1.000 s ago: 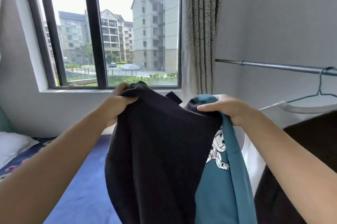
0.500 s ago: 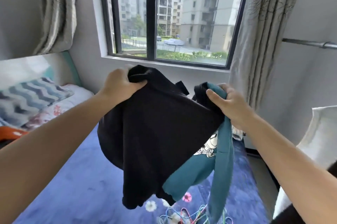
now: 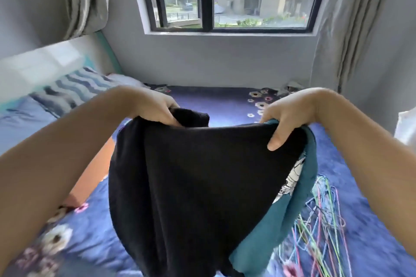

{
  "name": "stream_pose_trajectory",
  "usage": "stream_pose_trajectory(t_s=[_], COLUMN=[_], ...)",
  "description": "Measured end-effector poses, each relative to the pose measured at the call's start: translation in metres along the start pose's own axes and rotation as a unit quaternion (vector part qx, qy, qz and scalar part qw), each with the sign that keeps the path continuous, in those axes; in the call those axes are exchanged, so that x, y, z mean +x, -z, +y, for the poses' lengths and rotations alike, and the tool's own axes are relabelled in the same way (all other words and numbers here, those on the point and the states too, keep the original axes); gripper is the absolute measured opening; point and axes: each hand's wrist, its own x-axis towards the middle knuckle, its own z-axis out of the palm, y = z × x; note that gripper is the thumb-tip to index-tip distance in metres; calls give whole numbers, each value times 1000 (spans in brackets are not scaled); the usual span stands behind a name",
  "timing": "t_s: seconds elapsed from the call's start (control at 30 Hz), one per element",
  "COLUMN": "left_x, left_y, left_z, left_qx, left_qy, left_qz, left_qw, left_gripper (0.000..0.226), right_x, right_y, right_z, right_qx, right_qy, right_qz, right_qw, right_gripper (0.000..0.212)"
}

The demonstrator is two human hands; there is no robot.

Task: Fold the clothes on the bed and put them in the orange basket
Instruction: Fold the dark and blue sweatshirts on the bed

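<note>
Two hands hold the clothes up over the bed (image 3: pixel 225 101): the left hand (image 3: pixel 155 107) has its fingers curled round the top edge of a black garment (image 3: pixel 198 182), and the right hand (image 3: pixel 286 119) clutches the other end, thumb pressed down on the black cloth with a teal garment (image 3: pixel 265 238) bunched in the same grip. Both pieces hang down between the arms, the teal one behind and to the right of the black, showing a white printed figure. An orange shape (image 3: pixel 94 177), partly hidden by the left arm, sits on the flowered blue bedspread at the left, and a tangle of coloured wire hangers (image 3: pixel 319 227) lies at the right.
</note>
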Motion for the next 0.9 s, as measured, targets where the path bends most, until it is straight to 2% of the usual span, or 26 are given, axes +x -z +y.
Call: stream_pose_trajectory(t_s=[0.07,0.17,0.23,0.3,0.4,0.47,0.57,0.63,0.7,0.77,0.83,0.9], left_x=[-10,-6,6,27,63,90,147,183,222,260,291,319], left_y=[-5,-5,-6,-13,-23,-29,-31,-32,-31,-33,-37,-42], left_z=[-30,-68,-98,-125,-164,-188,-222,-238,-251,-266,-280,-293], left_qx=[-23,-65,-69,-57,-79,-51,65,132,168,186,146,72], left_qy=[3,18,20,26,28,31,42,46,39,43,38,47], left_qz=[-47,-27,24,103,214,240,252,228,165,103,71,67], left_qw=[999,997,997,993,973,969,965,964,971,976,986,994], left_gripper=[9,16,23,37,25,26,52,57,56,59,49,32], right_x=[14,36,61,88,142,175,235,272,311,348,376,399], right_y=[-15,-29,-36,-42,-44,-48,-48,-48,-47,-44,-41,-39], right_z=[-16,-24,-21,-9,14,30,56,72,91,111,127,140], right_qx=[32,107,142,149,197,223,160,127,134,133,144,154], right_qy=[4,-3,0,9,15,10,-34,-59,-86,-116,-147,-176], right_qz=[-24,-7,58,164,300,347,359,358,361,363,370,375], right_qw=[999,994,988,975,933,911,919,923,919,915,906,897], right_gripper=[19,18,19,19,27,25,13,9,6,25,31,20])
